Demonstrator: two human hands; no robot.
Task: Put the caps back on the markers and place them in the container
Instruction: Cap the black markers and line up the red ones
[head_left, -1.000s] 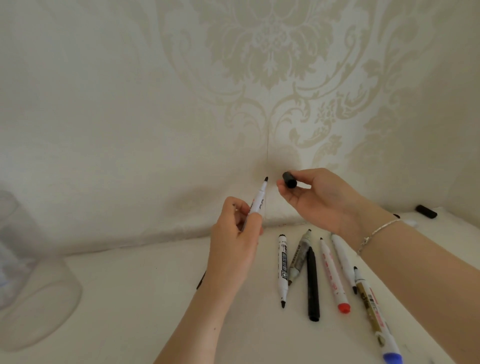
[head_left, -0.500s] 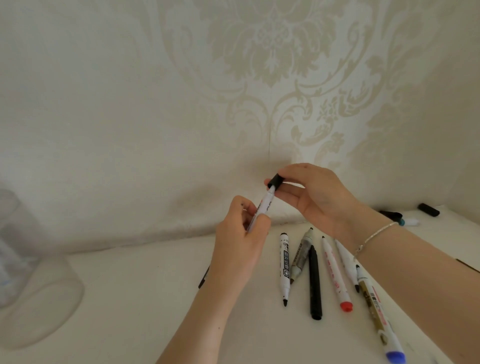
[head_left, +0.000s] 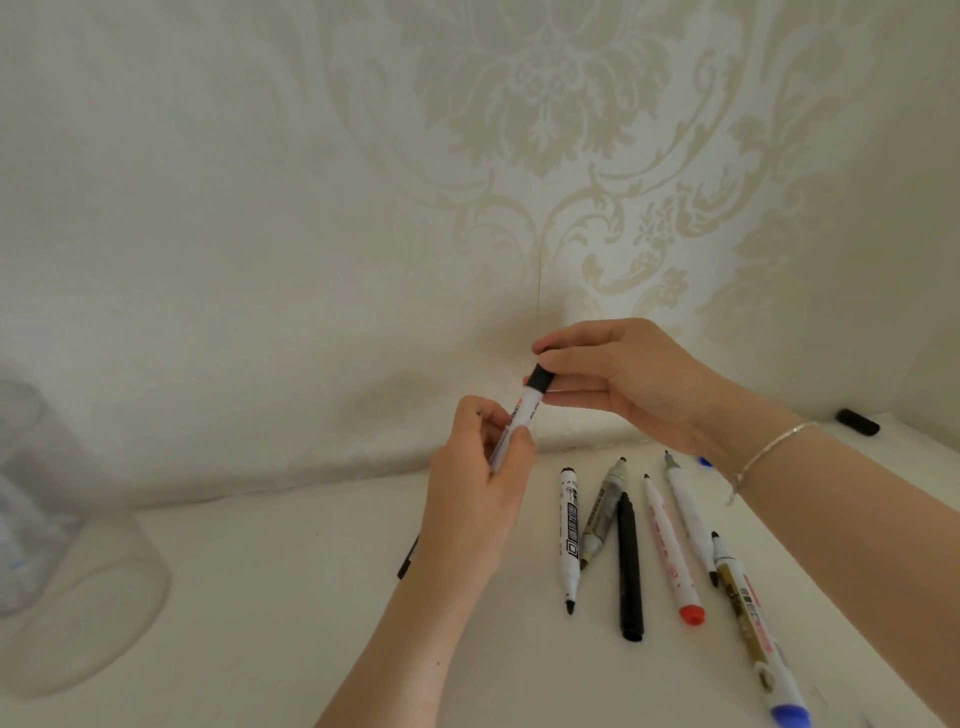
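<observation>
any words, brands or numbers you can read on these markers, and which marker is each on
No text can be read for certain.
White marker with black tip: black print along the barrel, too blurred to read.
Grey marker: dark label, unreadable.
Red-ended marker: faint red print, too small.
Blue-ended marker: gold label with characters, blurred.
Marker held in the left hand: red print, mostly hidden.
</observation>
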